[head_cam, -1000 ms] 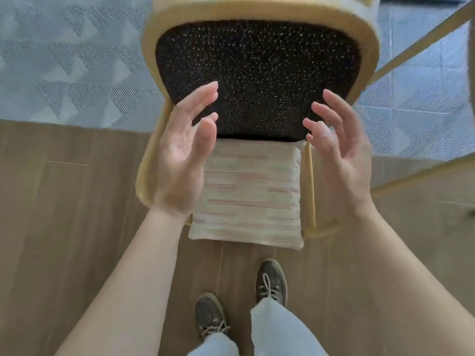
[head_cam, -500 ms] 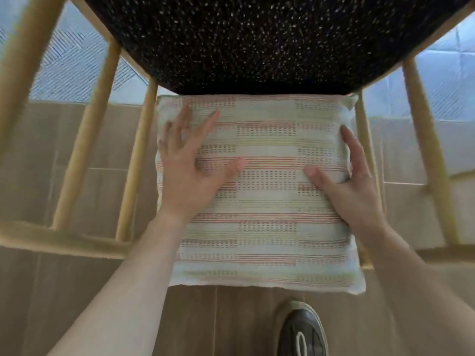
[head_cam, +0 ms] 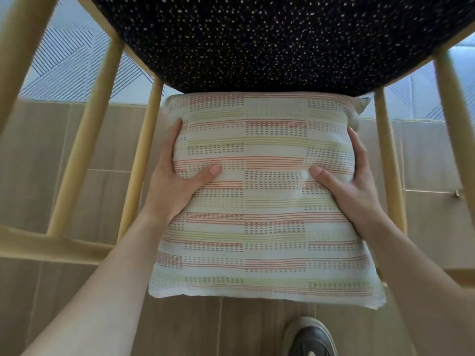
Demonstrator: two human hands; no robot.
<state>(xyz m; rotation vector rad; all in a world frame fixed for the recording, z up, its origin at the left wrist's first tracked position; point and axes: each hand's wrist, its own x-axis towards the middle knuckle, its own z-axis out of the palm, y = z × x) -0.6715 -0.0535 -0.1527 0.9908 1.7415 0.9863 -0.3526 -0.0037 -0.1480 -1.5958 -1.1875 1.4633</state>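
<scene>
Two hands, left hand (head_cam: 171,187) and right hand (head_cam: 353,185), gripping striped cushion (head_cam: 259,227)

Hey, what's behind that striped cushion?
The left hand and right hand curl fingers behind the cushion, out of sight. Beside it show wooden chair spindles; below it floor planks and a shoe. Whatever lies directly behind its middle is covered.
</scene>
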